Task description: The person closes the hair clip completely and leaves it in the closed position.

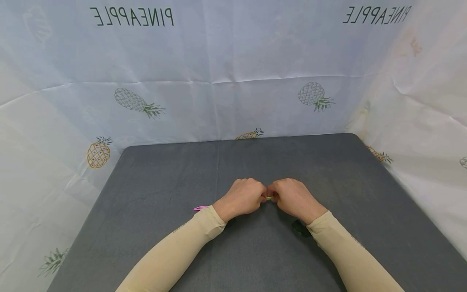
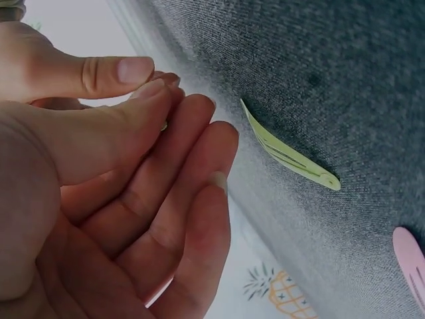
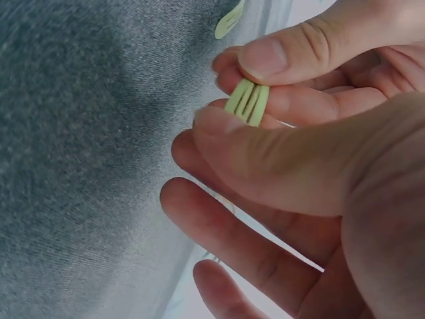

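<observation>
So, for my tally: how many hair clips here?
3. One green clip pinched between left hand and right hand, a second green clip on the table, a pink clip by the left wrist. More may be hidden.

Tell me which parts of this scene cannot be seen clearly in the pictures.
- Green hair clip, all views: thumbs and fingers cover most of it.
- Pink hair clip, left wrist view: cut off by the edge; head view: partly behind the left hand.
- Dark object, head view: sleeve hides most; unidentifiable.
</observation>
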A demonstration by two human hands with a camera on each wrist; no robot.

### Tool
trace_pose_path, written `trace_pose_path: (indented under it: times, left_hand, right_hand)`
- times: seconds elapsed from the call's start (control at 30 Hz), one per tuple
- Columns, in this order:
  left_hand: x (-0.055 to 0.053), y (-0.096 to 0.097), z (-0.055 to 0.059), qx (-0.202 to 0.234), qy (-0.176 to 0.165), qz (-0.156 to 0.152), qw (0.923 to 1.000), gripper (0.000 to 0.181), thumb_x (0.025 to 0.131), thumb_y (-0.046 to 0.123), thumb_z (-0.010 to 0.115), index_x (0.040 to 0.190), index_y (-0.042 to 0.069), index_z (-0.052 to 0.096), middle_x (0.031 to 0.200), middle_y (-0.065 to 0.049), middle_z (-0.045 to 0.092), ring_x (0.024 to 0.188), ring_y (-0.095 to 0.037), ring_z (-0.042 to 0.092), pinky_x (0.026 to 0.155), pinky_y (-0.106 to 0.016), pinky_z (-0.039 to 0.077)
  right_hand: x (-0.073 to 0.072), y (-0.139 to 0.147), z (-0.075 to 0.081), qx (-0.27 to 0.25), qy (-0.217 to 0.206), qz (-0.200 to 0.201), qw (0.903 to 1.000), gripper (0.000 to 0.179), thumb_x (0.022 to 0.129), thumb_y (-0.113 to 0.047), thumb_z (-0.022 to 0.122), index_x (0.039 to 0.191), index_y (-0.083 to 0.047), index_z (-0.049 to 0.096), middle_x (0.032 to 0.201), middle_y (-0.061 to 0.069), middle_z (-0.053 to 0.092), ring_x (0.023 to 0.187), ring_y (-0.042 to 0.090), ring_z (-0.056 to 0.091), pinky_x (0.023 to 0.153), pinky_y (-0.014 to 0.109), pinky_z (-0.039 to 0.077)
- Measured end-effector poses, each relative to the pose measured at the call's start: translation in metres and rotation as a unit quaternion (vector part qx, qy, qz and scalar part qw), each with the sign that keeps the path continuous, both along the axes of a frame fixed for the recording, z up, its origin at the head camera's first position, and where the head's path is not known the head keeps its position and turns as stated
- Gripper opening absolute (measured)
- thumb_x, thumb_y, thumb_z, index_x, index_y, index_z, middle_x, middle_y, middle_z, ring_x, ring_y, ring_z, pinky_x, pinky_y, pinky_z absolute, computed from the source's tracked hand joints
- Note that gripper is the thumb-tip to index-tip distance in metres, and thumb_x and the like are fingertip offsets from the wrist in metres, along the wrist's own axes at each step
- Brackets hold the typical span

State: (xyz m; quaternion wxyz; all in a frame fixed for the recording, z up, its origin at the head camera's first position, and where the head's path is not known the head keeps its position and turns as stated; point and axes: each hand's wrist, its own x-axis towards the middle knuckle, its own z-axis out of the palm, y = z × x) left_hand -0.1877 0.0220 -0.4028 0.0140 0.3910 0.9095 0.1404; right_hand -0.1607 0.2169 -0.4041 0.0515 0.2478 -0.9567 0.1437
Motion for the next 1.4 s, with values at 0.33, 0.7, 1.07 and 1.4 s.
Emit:
trace_pose_path:
  times: [0.33,0.7,1.07,1.4]
  left_hand:
    - [-0.001,-0.002,-0.002,0.005,-0.021,0.01,0.9997,0.027,0.103,0.02,0.074,0.077,0.02,0.076,0.058,0.009,0.038,0.049,-0.006,0.036,0.047,-0.023,0.026]
    - [-0.003,-0.003,-0.002,0.03,-0.02,0.014,0.9992,0.021,0.102,0.015,0.073,0.084,0.023,0.082,0.059,0.009,0.046,0.05,-0.005,0.04,0.047,-0.023,0.028]
    - [-0.002,-0.004,-0.003,0.028,-0.022,0.009,0.9993,0.019,0.104,0.016,0.071,0.096,0.023,0.086,0.06,0.008,0.051,0.049,-0.006,0.04,0.046,-0.023,0.027]
    - [-0.002,-0.011,0.0,0.032,-0.023,0.02,0.999,0.02,0.104,0.02,0.072,0.09,0.023,0.085,0.066,0.009,0.06,0.052,-0.004,0.047,0.048,-0.023,0.033]
  right_hand:
    - [0.0,0.0,0.003,-0.015,-0.006,0.002,0.9999,0.018,0.092,-0.002,0.082,0.093,-0.019,0.084,0.088,-0.005,0.078,0.071,0.005,0.066,0.066,0.029,0.057]
    - [0.0,-0.002,0.0,-0.01,0.017,0.007,0.9998,0.017,0.092,0.001,0.08,0.09,-0.016,0.084,0.084,-0.003,0.077,0.068,0.007,0.066,0.065,0.028,0.057]
    - [-0.001,-0.004,-0.003,0.006,-0.012,-0.006,0.9999,0.013,0.09,-0.003,0.084,0.092,-0.016,0.085,0.085,0.0,0.077,0.066,0.007,0.064,0.063,0.029,0.057]
    - [-0.002,-0.002,-0.006,0.009,-0.007,-0.024,0.9996,0.012,0.092,-0.004,0.083,0.088,-0.016,0.084,0.084,0.0,0.076,0.066,0.01,0.064,0.063,0.033,0.057]
